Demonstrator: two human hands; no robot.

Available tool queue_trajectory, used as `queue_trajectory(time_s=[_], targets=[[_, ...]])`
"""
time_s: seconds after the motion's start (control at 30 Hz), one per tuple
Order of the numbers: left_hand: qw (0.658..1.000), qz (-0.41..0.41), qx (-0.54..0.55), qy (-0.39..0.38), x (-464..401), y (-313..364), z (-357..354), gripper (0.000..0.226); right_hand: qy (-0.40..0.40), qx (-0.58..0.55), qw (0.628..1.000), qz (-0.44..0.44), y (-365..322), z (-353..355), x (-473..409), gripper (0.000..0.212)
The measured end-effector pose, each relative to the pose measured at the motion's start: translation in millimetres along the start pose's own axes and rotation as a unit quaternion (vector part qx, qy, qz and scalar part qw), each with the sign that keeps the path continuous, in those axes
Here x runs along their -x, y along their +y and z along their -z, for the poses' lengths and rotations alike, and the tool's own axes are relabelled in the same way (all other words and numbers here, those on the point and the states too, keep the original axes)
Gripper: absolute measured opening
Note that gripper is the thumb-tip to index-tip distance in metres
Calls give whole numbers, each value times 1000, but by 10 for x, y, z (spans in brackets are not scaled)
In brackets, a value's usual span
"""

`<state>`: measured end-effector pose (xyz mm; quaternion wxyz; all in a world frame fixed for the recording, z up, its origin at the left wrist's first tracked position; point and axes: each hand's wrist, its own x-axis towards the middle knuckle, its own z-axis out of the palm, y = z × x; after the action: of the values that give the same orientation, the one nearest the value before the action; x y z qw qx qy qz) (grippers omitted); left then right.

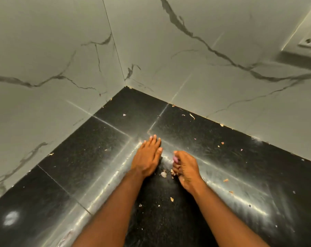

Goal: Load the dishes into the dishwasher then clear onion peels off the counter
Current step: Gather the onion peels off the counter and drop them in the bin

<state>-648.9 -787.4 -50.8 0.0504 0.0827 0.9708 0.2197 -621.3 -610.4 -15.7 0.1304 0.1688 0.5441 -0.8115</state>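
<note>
small onion peel scraps (pixel 171 199) lie on the black table (pixel 79 175) nearest, between the two forearms. further in, the left hand (pixel 147 157) rests flat with straight fingers, while the right hand (pixel 185 168) curls its fingers round a pinkish peel piece (pixel 175 159), more bits just beside it. beyond, flecks dot the table toward the marble wall (pixel 222 86).

A home kitchen corner: black granite counter (pixel 222 157) meets marble-look wall tiles (pixel 62 50), a wall socket (pixel 310 40) at two o'clock, onion peels (pixel 163 174) scattered centrally.
</note>
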Motion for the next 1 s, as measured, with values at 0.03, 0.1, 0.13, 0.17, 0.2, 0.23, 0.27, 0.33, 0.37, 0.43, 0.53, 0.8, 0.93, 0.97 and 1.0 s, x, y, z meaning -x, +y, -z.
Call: queue_trajectory(time_s=[0.03,0.1,0.13,0.17,0.2,0.23,0.27,0.33,0.37,0.43,0.53,0.8,0.93,0.97,1.0], targets=[[1000,-14,-11,-6,105,70,-11,66,-1,-103,993,-48,-37,73,83,26],[997,-46,-49,-28,294,144,-63,68,-12,-244,965,-98,-26,252,252,25],[995,-64,-67,-35,397,184,-90,70,-21,-295,949,-110,-17,336,352,24],[993,-78,-73,-42,495,219,-118,72,-28,-334,934,-123,5,408,435,23],[992,-90,-76,-43,587,257,-138,72,-29,-356,925,-134,18,468,505,21],[991,-100,-77,-45,668,291,-154,69,-28,-367,919,-142,12,506,556,20],[990,-108,-79,-44,737,306,-188,67,-25,-371,917,-146,5,530,577,19],[988,-128,-79,-46,881,349,-250,63,-23,-379,914,-147,-45,541,642,16],[986,-139,-81,-48,948,368,-282,63,-24,-380,913,-148,-84,529,689,13],[986,-145,-64,-56,1041,410,-325,63,-24,-375,915,-149,-129,477,767,3],[992,-118,-15,-49,1067,577,-194,53,-28,-356,923,-142,-141,431,856,12],[984,-117,-111,-72,1024,838,-387,57,-28,-388,913,-124,-205,539,1070,12],[986,-87,-132,-58,1159,916,-358,55,-18,-393,913,-106,-210,646,1146,16],[986,-84,-135,-53,1215,941,-324,57,-14,-395,913,-103,-215,663,1157,16],[987,-77,-133,-47,1255,944,-299,57,-10,-399,911,-101,-217,678,1158,16]])
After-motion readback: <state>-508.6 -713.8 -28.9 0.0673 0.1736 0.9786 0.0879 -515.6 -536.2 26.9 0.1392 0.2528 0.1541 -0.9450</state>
